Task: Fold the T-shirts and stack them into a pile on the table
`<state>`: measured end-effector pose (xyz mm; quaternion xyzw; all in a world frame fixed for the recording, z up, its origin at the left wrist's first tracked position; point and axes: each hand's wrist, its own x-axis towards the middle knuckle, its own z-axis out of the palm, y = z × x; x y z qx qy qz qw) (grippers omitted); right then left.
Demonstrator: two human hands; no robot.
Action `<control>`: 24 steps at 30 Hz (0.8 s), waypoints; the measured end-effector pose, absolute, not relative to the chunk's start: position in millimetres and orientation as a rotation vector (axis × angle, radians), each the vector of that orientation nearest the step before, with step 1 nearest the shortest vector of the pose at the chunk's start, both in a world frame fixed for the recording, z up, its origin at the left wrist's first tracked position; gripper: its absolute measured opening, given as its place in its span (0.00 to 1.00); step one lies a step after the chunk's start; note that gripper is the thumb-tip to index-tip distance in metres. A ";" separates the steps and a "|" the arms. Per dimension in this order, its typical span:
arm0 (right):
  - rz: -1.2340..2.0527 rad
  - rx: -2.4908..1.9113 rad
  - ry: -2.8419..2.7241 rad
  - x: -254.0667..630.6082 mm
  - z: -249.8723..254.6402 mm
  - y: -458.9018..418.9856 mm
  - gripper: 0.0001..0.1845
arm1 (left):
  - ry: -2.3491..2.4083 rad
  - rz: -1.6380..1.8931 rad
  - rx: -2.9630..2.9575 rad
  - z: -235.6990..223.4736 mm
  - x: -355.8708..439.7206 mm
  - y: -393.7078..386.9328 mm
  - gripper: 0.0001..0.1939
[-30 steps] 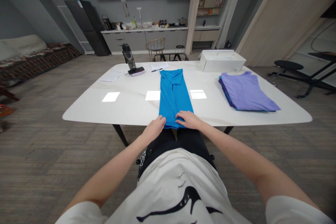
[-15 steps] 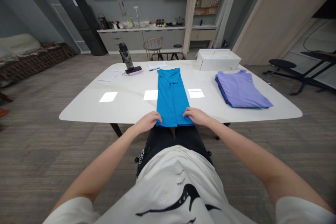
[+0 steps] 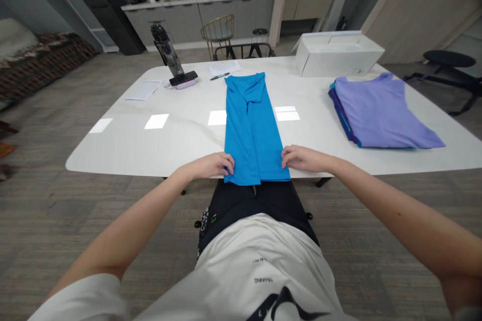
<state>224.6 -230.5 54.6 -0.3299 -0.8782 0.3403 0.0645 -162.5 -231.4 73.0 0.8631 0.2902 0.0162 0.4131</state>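
Observation:
A long blue garment, likely a shirt folded lengthwise, lies flat down the middle of the white table. Its near end slightly overhangs the table's front edge, above my lap. My left hand is at the garment's left edge near that end, with the fingertips on the cloth. My right hand is at the right edge, its fingers curled against the cloth. Whether either hand pinches the cloth is hard to see.
A stack of folded lavender shirts lies at the table's right, behind it a white open box. At the far left are a clear bottle on a dark stand, loose papers and a pen.
My hands have moved apart, from on top of the blue garment's near end out to its two side edges. The view has tilted downward.

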 end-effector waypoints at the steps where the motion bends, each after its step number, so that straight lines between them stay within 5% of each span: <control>1: 1.042 -1.012 -2.654 225.2 54.9 -230.0 0.13 | 0.723 0.026 2.169 72.7 -161.8 -228.8 0.10; 9: 1.115 -1.048 -2.562 218.5 59.8 -222.8 0.13 | 0.806 0.037 2.038 73.5 -151.4 -211.8 0.12; 19: 1.231 -1.283 -1.473 192.6 79.2 -111.6 0.20 | 0.983 1.109 0.973 77.5 -114.4 -100.7 0.12; 24: 1.025 -1.856 -1.507 185.0 52.2 -47.6 0.22 | 1.366 0.883 0.758 55.6 -111.1 -46.6 0.09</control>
